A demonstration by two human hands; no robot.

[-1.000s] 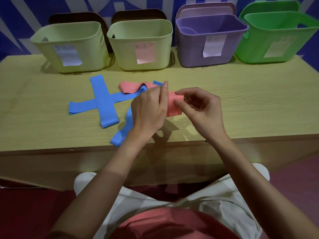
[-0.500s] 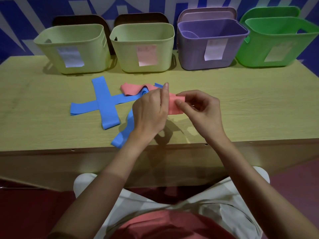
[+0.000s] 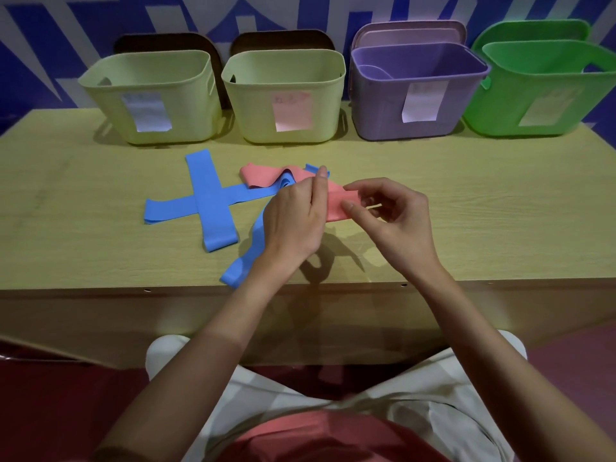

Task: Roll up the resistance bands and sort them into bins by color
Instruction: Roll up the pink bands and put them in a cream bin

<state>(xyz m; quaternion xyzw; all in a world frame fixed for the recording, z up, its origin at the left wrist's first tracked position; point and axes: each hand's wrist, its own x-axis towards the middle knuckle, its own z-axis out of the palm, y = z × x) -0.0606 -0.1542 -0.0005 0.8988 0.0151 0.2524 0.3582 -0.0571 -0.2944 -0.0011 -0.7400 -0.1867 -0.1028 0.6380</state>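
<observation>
A pink resistance band (image 3: 336,203) is held just above the table centre, its far end (image 3: 260,176) trailing back onto the table. My left hand (image 3: 295,218) grips it from the left with fingers curled over it. My right hand (image 3: 390,216) pinches its right end between thumb and fingertips. Two blue bands lie crossed (image 3: 208,198) to the left, and a third blue band (image 3: 246,255) runs under my left wrist to the table's front edge.
Four bins stand in a row at the back of the wooden table (image 3: 483,208): two pale yellow-green ones (image 3: 150,95) (image 3: 286,91), a purple one (image 3: 416,95) and a green one (image 3: 546,91), each with a paper label. Lids lean behind them.
The camera view has shifted slightly downward. Both hands keep hold of the pink band, and my right fingers have worked a little along its end.
</observation>
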